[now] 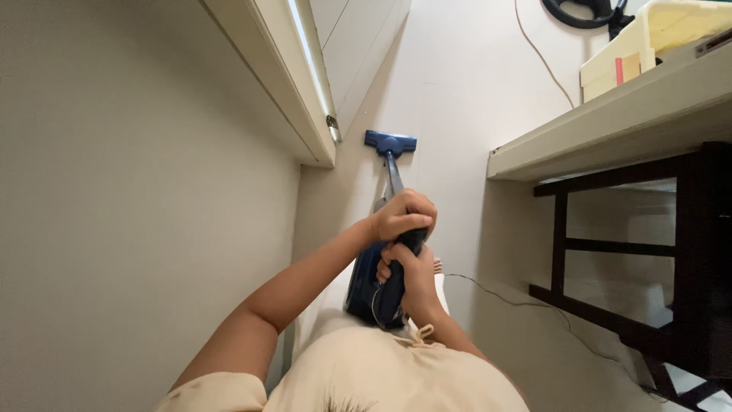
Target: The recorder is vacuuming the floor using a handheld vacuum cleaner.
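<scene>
Head view is looking straight down a narrow strip of pale floor (450, 99) between a wall and a counter; a person in a cream top is standing over a blue stick vacuum cleaner (379, 286), and both hands are gripping its dark handle; the left hand (404, 216) is sitting on top, its grip closed tight around the upper end of the handle with the knuckles facing up; the right hand (412, 275) is wrapping the handle just below, touching the left hand, its grip likewise closed around the handle, thumb side toward the body of the machine; the vacuum's bulky blue motor body is hanging close to the person's chest, and its slim tube is running away from the hands down to the blue floor nozzle (390, 143); that nozzle is lying flat on the floor, just beside the base of a white door (305, 84) at the left; a thin dark cord (526, 304) is trailing across the floor to the right of the hands; a dark wooden chair frame (679, 252) is standing under the counter (610, 126) on the right, well apart from the vacuum; a pale yellow box (648, 46) is resting on the counter's top.
</scene>
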